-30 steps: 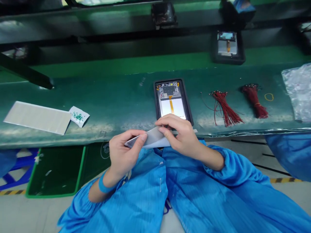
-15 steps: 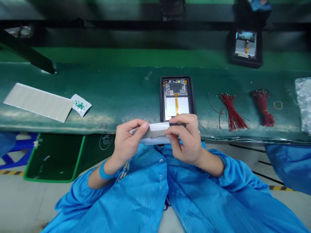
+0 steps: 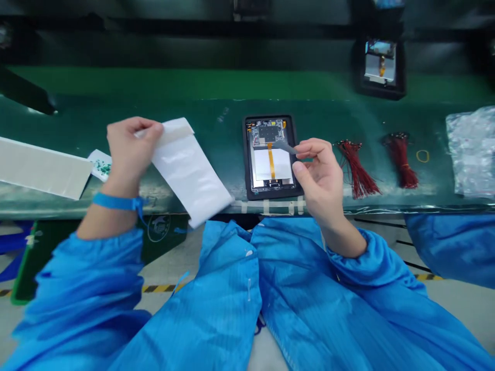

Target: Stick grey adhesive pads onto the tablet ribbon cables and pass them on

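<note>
My left hand (image 3: 135,147), a blue band round its wrist, pinches the top end of a long white backing sheet (image 3: 189,170), which slants down to the right over the bench edge. Between the thumb and fingers of my right hand (image 3: 319,178) is a small grey adhesive strip (image 3: 285,147), curved and pointing left. That strip hangs over an opened tablet (image 3: 261,164), which lies in a black foam tray (image 3: 249,195). The tablet shows a circuit board at the top and an orange ribbon cable over a pale battery.
Right of the tray lie two bundles of red wires (image 3: 358,172) (image 3: 404,162), a rubber band (image 3: 423,156) and clear plastic bags (image 3: 472,152). A pale sheet (image 3: 42,167) and a paper with green bits (image 3: 101,165) lie left. Another tray (image 3: 381,69) stands behind; a green bin (image 3: 23,268) is below.
My hands have parted. The left has moved left and away from my body with the white sheet; the right now holds the grey strip apart from it, beside the tablet.
</note>
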`<state>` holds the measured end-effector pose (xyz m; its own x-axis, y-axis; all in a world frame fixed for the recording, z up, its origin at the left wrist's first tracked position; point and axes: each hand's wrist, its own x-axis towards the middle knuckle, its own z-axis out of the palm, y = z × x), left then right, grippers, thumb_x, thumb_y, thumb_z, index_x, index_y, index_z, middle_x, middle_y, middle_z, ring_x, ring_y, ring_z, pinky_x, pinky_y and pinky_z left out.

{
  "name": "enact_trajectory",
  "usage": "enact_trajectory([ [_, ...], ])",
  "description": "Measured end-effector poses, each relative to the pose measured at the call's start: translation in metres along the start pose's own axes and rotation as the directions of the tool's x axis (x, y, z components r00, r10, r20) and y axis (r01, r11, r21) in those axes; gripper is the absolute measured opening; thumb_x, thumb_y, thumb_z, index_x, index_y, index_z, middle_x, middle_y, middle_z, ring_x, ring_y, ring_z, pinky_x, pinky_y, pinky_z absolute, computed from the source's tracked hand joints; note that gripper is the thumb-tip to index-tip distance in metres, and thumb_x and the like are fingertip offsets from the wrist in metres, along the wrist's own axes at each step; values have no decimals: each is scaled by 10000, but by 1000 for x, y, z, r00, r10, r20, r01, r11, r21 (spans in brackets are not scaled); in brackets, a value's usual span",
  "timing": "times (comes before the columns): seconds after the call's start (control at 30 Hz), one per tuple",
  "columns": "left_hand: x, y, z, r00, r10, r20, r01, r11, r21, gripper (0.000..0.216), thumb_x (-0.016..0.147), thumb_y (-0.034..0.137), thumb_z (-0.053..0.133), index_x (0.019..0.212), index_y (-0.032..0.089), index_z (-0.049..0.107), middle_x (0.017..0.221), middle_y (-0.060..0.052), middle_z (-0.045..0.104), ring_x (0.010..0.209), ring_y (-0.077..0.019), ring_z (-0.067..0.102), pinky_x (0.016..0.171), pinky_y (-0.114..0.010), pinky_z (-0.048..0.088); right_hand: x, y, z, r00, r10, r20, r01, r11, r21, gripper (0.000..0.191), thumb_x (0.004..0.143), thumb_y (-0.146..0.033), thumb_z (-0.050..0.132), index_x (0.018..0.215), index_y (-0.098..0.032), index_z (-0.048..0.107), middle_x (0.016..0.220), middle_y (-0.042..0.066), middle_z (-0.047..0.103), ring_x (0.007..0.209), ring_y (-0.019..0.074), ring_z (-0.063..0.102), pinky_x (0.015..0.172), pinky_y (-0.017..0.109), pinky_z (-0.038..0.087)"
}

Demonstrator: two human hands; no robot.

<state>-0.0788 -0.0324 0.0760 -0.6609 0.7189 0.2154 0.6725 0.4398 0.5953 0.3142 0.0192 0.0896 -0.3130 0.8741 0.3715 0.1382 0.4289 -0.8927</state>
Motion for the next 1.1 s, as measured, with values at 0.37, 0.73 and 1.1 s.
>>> enact_trajectory([
  [0.37, -152, 86, 48, 549, 797, 250, -816, 577, -48, 111, 1060, 252, 619, 1100, 177, 691, 1111, -113, 700, 1014, -275, 638, 795, -414, 571, -22, 31, -28, 985, 164, 61, -150, 971, -187, 146, 988, -366, 675, 1058, -238, 691, 1156, 85, 657, 1061, 215, 651, 755, 327, 523],
  [0.73, -198, 81, 78, 652, 744, 146, -744, 665, -64, 74, 1026, 144, 661, 1045, 139, 732, 1049, -137, 688, 992, -260, 598, 781, -364, 546, -7, 42, 0, 861, 384, 333, -290, 910, -297, 133, 940, -262, 658, 831, -188, 678, 708, -16, 658, 642, 123, 539, 692, 284, 393],
  [1.1, -197, 76, 82, 656, 739, 153, -732, 672, -109, 92, 1018, 140, 650, 1023, 156, 740, 1029, -136, 690, 1007, -266, 607, 796, -375, 545, 11, 37, 14, 814, 423, 398, -205, 851, -485, 153, 947, -174, 653, 797, -172, 684, 689, -13, 654, 633, 114, 502, 692, 277, 340],
])
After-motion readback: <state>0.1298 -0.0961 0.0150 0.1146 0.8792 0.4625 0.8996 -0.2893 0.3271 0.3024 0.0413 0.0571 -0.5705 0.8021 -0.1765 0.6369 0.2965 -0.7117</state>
